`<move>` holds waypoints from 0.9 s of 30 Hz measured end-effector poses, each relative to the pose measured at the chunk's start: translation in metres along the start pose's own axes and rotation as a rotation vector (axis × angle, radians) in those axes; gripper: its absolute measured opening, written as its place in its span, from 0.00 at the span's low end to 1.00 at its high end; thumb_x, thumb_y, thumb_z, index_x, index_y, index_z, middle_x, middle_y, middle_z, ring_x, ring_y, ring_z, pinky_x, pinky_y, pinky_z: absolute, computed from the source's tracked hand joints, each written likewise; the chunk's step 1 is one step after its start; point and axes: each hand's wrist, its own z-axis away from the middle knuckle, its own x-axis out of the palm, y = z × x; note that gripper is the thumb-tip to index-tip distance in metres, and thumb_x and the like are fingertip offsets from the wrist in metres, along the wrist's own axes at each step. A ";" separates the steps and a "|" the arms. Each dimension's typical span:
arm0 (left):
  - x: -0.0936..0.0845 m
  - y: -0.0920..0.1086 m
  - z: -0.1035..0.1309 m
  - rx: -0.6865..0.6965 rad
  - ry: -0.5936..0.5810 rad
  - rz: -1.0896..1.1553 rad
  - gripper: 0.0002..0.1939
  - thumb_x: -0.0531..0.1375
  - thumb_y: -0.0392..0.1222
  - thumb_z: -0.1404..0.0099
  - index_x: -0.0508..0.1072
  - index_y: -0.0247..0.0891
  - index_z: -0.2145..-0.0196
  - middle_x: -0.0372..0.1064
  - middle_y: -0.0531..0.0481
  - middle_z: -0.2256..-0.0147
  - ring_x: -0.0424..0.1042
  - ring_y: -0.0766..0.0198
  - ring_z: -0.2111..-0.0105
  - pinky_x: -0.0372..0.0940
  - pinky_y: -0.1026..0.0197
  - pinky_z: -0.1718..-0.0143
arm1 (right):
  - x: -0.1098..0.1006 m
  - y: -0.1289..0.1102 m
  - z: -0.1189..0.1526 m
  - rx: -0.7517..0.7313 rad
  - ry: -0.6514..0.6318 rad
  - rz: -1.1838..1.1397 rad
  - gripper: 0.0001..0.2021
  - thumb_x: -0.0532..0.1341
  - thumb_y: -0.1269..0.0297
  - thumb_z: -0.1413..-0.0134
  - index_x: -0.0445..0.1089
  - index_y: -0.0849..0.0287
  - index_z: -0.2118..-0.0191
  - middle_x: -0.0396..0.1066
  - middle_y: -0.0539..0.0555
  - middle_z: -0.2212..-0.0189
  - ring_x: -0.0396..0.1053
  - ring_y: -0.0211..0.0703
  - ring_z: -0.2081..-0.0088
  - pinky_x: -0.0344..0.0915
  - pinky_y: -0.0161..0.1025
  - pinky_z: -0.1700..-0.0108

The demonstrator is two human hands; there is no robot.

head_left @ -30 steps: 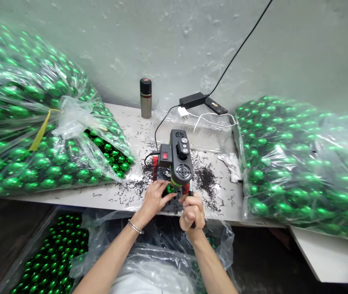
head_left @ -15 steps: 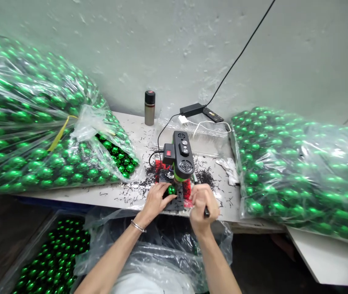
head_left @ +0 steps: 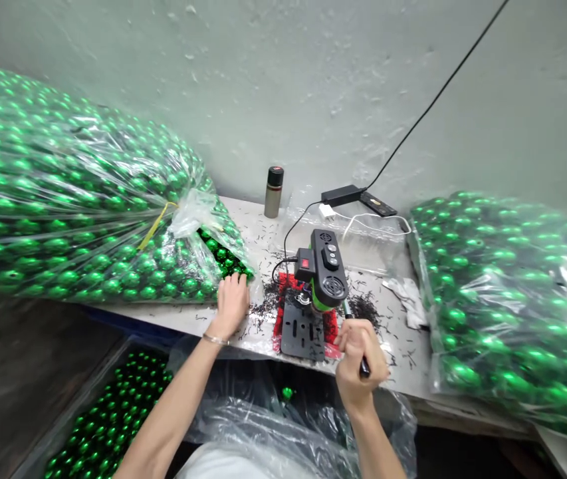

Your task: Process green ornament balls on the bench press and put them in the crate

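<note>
My left hand (head_left: 233,303) reaches into the mouth of the clear plastic bag (head_left: 203,259) on the left. Its fingers are stretched out over shiny green balls (head_left: 221,256), and the fingertips are partly hidden. My right hand (head_left: 361,352) is wrapped around the black-ended lever handle (head_left: 364,367) of a small bench drill press (head_left: 330,269). The drill's slotted black base plate (head_left: 303,332) carries no ball. Below the table edge, a single green ball (head_left: 288,393) shows against clear plastic sheeting (head_left: 263,426).
Another bag of green balls (head_left: 502,299) stands at the right. Black shavings (head_left: 363,307) litter the tabletop. Behind the drill are a bottle (head_left: 274,193), a power adapter (head_left: 341,195) and cables; a white cloth (head_left: 407,299) lies right. A bin of green balls (head_left: 113,406) sits lower left.
My left hand has left the green ball at the drill plate and moved left to the bag opening. The plate is now bare, and a ball appears below the table edge. My right hand keeps its grip.
</note>
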 end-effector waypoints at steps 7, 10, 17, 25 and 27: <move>0.001 -0.009 -0.023 -0.041 -0.101 0.105 0.08 0.57 0.43 0.33 0.69 0.35 0.60 0.69 0.47 0.70 0.72 0.55 0.69 0.67 0.54 0.63 | -0.001 -0.001 0.000 -0.024 -0.018 0.031 0.16 0.51 0.76 0.38 0.58 0.57 0.77 0.61 0.49 0.77 0.62 0.37 0.74 0.58 0.37 0.73; -0.012 -0.003 -0.016 -0.180 -0.224 0.545 0.19 0.59 0.49 0.34 0.69 0.36 0.50 0.73 0.46 0.63 0.74 0.58 0.65 0.69 0.57 0.63 | -0.001 0.001 0.001 -0.040 -0.019 0.026 0.15 0.51 0.77 0.39 0.58 0.57 0.77 0.61 0.49 0.77 0.62 0.36 0.74 0.58 0.36 0.73; -0.009 0.030 0.017 -0.549 -0.470 1.270 0.25 0.62 0.51 0.37 0.71 0.39 0.44 0.75 0.43 0.57 0.77 0.62 0.64 0.71 0.60 0.64 | 0.000 0.000 -0.002 -0.043 -0.016 0.020 0.15 0.51 0.75 0.39 0.59 0.57 0.77 0.62 0.49 0.76 0.62 0.36 0.74 0.58 0.37 0.73; 0.035 0.061 0.042 -0.259 -0.520 0.861 0.19 0.62 0.48 0.38 0.74 0.36 0.51 0.78 0.46 0.61 0.76 0.60 0.65 0.71 0.58 0.63 | -0.001 -0.003 -0.007 -0.059 -0.018 0.054 0.15 0.51 0.75 0.38 0.59 0.56 0.77 0.60 0.48 0.79 0.63 0.38 0.73 0.59 0.37 0.71; 0.036 0.065 0.044 -0.119 -0.474 0.691 0.19 0.61 0.48 0.37 0.74 0.38 0.51 0.78 0.46 0.61 0.75 0.60 0.68 0.71 0.56 0.62 | -0.001 -0.002 -0.005 -0.059 -0.020 0.052 0.15 0.51 0.75 0.38 0.58 0.56 0.77 0.60 0.47 0.79 0.64 0.37 0.73 0.59 0.37 0.71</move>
